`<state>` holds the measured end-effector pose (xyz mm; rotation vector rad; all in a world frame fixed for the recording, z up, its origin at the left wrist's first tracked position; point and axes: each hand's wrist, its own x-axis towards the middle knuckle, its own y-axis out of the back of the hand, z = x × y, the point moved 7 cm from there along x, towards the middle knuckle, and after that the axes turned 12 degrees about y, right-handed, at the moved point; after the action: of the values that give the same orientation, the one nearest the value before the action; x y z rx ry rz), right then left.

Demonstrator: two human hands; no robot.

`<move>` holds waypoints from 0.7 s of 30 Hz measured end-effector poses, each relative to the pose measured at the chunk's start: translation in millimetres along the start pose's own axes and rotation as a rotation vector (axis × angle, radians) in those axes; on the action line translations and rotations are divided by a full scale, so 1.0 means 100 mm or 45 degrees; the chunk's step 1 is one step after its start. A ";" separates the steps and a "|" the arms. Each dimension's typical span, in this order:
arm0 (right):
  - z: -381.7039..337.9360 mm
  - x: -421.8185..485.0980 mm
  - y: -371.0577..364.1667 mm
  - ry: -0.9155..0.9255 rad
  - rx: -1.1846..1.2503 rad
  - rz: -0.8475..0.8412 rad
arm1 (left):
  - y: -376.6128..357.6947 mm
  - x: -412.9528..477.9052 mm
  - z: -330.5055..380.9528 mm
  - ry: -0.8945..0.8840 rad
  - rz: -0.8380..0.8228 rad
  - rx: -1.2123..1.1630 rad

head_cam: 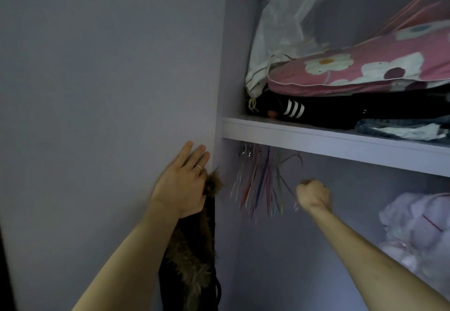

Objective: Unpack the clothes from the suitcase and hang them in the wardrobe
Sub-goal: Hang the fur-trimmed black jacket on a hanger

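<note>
Our left hand [181, 184], lower centre-left, grips the fur-trimmed dark garment [192, 262] hanging below it, upper fingers straight against the wardrobe panel [109, 67]. Our right hand [314, 195], centre frame, is fisted round a hanger [286, 184] from the bunch [258, 184] under the shelf [328, 140].

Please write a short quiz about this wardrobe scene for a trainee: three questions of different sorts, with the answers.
1. True or false: the right hand grips a hanger below the shelf.
2. What does the left hand hold? A) a white bag B) a dark fur-trimmed garment C) a pink quilt
3. Fill in: the pink flowered bedding lies on a black item with white ___.
Key: 1 true; 2 B; 3 stripes.
</note>
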<state>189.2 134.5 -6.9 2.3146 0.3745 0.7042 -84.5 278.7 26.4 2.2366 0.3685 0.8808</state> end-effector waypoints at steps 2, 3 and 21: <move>0.01 -0.06 0.16 0.003 -0.024 -0.002 | 0.05 -0.02 -0.01 -0.027 -0.032 -0.056; 0.04 -0.08 0.20 -0.005 -0.032 -0.013 | 0.06 -0.01 -0.03 -0.033 -0.057 -0.047; 0.89 -2.78 1.74 -0.264 0.582 0.038 | 0.56 -1.15 1.47 0.532 -1.389 -2.187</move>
<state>27.9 -161.2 -50.1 2.7987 0.4416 0.4138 -67.3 109.4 -68.5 0.1376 0.5769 0.5460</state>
